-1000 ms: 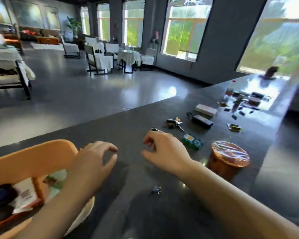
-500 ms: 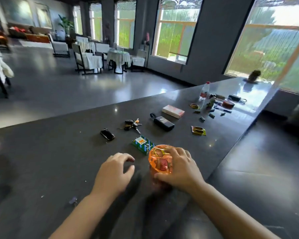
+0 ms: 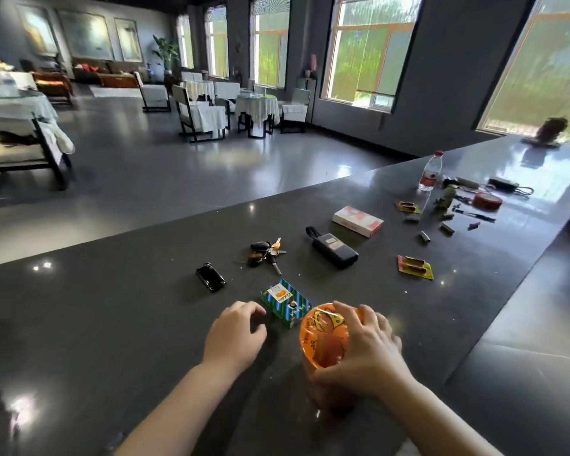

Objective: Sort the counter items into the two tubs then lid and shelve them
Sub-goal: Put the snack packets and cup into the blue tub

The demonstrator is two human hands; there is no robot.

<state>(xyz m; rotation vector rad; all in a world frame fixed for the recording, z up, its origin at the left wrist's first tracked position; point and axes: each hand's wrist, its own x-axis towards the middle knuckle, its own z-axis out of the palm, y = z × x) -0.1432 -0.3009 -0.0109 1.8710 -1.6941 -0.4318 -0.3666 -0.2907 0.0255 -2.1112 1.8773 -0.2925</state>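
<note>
**While curled round the cup: fingers at the near counter edge**

Right hand (image 3: 366, 353): fingers spread and bent over the top and far side of the orange foil-lidded cup (image 3: 324, 337), thumb wrapped round its near wall; cup upright on the dark counter (image 3: 112, 307), firmly gripped. Left hand (image 3: 232, 337): fingers loosely curled, tips down toward the counter, holding nothing, just beside the green patterned box (image 3: 285, 302). Green box touching or nearly touching the cup's far-left rim; cannot tell which. Farther out: black key fob (image 3: 210, 277), bunch of keys (image 3: 265, 253), black pouch (image 3: 334, 251), white-and-red box (image 3: 357, 221), water bottle (image 3: 429, 172) upright among small clutter.
</note>
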